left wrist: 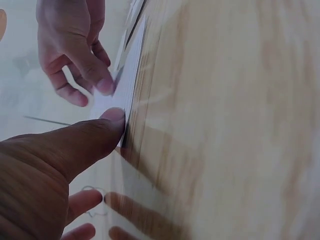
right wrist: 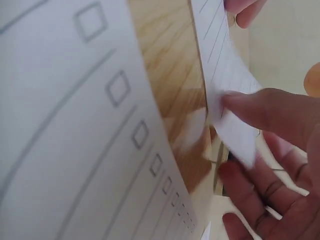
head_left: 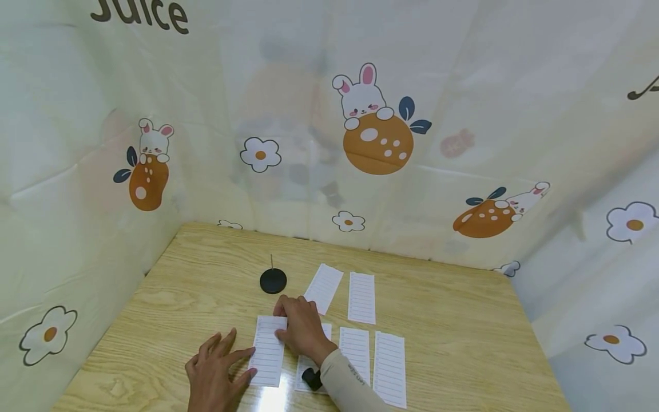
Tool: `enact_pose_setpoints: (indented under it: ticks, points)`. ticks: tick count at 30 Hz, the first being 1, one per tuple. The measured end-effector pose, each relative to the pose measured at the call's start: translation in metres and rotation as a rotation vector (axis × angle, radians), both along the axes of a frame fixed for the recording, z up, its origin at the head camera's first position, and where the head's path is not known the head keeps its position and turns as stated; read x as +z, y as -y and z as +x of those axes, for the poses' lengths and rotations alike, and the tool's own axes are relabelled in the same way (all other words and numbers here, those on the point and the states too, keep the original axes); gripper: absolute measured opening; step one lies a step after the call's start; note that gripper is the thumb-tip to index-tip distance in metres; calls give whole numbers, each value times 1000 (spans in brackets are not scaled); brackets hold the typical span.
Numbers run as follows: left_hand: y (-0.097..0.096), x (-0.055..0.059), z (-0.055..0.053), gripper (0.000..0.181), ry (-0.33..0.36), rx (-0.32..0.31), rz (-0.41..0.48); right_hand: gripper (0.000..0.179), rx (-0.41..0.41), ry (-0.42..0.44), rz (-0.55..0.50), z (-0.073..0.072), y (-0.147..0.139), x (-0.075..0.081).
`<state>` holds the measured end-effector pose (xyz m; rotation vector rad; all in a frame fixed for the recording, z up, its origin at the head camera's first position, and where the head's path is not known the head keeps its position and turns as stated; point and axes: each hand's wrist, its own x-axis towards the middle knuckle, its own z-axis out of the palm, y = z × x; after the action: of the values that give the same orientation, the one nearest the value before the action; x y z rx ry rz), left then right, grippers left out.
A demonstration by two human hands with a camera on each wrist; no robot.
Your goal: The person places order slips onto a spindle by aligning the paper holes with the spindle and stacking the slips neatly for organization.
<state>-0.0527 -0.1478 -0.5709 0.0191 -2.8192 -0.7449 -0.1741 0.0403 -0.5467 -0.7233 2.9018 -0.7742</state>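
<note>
A stack of narrow white checklist sheets [head_left: 266, 357], printed with lines and small boxes, lies between my hands. The left hand [head_left: 213, 369] has its fingers spread and rests its thumb and index fingertip at the stack's left edge; in the left wrist view the thumb [left wrist: 107, 127] presses on that edge. At the upper right corner, my right hand [head_left: 304, 326] pinches the top checklist sheet [right wrist: 240, 135]. In the right wrist view that corner is lifted and bent, thumb above it and fingers below.
Two checklist sheets [head_left: 362, 297] lie behind the right hand. More sit in a front row: one [head_left: 309, 366] partly covered by the right forearm, others [head_left: 389, 369] further right. A black round base with a thin upright rod [head_left: 273, 281] stands behind the stack. Patterned curtains [head_left: 298, 200] border the wooden table.
</note>
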Motion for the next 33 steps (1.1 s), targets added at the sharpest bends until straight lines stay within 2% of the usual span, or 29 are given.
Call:
enact_pose_setpoints:
  ticks: [3,9,12,18,26,33]
  points:
    - [0,0,0,38,1,-1,-1,37,37,27,-67,-2,-2,1]
    - [0,-1,1,39,-20,-4,-1,16,123,99,-171,-6,-7,7]
    - [0,-3,1,39,-20,0,13,16,141,147,-231,-9,-11,10]
    - [2,-6,2,40,-48,-12,82,20,105,250,-349,-14,-22,13]
    - [0,-2,2,32,-123,-31,194,15,72,274,-444,-14,-29,20]
    - [-5,8,2,26,-145,30,272,14,26,294,-519,-11,-32,23]
